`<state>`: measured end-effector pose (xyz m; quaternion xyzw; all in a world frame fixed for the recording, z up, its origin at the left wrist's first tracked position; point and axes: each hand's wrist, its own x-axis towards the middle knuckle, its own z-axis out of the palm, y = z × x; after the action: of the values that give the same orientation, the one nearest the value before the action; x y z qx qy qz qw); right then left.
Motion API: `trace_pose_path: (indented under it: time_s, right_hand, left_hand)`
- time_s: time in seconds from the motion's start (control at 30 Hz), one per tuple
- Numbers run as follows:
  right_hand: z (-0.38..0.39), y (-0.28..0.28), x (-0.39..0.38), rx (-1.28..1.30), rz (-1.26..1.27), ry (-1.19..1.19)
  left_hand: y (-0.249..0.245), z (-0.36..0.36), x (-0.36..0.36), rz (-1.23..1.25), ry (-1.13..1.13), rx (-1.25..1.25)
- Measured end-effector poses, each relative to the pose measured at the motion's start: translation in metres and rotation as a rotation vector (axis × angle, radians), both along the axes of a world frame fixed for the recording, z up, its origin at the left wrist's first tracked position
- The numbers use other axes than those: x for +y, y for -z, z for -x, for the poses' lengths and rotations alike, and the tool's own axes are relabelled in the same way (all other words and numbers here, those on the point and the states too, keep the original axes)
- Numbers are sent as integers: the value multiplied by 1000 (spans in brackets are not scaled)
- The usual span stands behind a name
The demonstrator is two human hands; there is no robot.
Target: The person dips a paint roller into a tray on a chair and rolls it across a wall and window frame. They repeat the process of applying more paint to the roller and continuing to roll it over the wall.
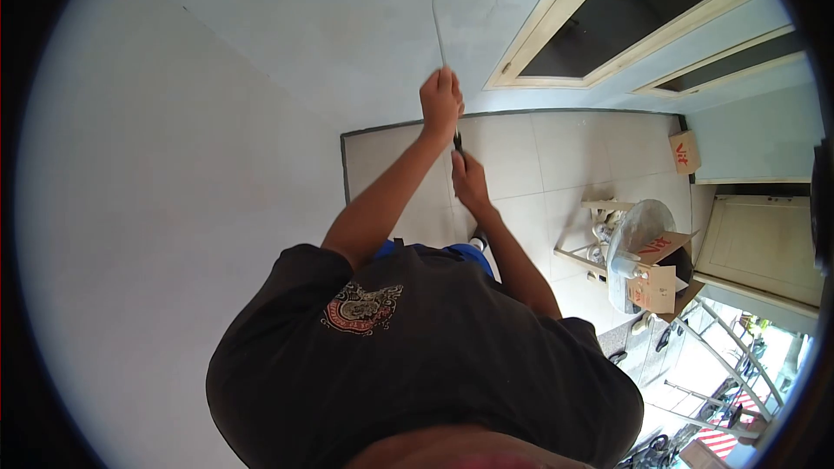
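Note:
A thin white cable runs down the pale wall with a slight bend in it. My left hand is closed around the cable's lower part, in front of the wall. Just below it, my right hand is wrapped round a dark-handled tool, whose tip reaches up to the left hand. The tool's kind is too small to tell, and its working end is hidden by the left hand.
Framed windows are at the upper right. To the right stands a round table bearing an open cardboard box. Another box sits by the far wall. A metal ladder is at the lower right.

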<state>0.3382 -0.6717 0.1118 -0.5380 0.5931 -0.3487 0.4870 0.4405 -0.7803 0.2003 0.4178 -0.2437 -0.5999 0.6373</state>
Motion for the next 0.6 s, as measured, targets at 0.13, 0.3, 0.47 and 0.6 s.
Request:
trace_pose_path:
  time_s: [0.13, 0.3, 0.47, 0.6]
  right_hand:
    - [-11, 3, -34, -38, 23, -22]
    - [-8, 99, 31, -14, -182, 2]
    - [-9, 127, 45, 54, -133, 25]
    - [-6, 76, 27, 204, 106, 21]
  left_hand:
    - [-9, -11, -23, 92, -37, -68]
    - [123, -9, 16, -218, 125, -220]
    - [136, -10, 26, -311, 133, -136]
    - [81, -11, 19, -176, 102, -81]
